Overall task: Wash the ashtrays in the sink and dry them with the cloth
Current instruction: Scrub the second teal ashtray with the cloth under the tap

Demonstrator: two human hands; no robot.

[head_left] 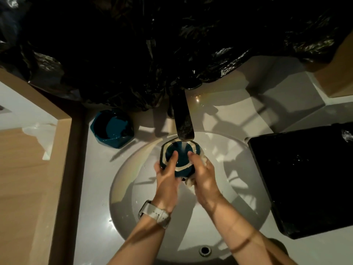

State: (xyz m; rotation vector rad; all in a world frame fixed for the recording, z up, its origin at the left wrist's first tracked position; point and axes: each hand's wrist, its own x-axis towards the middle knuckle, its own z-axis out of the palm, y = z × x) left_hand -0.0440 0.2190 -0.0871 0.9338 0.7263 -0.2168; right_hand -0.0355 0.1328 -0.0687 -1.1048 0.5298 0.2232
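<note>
Closest in, the round white ceramic sink (122,188) fills the foreground, its metal overflow ring (205,251) by the near rim, and both bare forearms reach in over it, a white-strapped watch (155,214) on the left wrist. Up at the hands: the left hand (168,175) grips the blue faceted ashtray with the pale rim (180,155), thumb hooked inside the bowl, fingers curled beneath; the right hand (203,174) clamps the other side, thumb over the rim, fingers pinching a wet cream cloth (191,181) against its underside. The ashtray sits right under the dark flat tap (183,121), water running straight into it. Risk here, I reckon: wet glazed ware is slippery, so a loosened grip drops it onto the hard basin and chips it; the stream could also splash out. Further back, a second blue ashtray (112,129) waits on the white table (95,169) left of the tap, a black tray (305,178) to the right, crumpled black plastic sheeting (152,44) behind.
</note>
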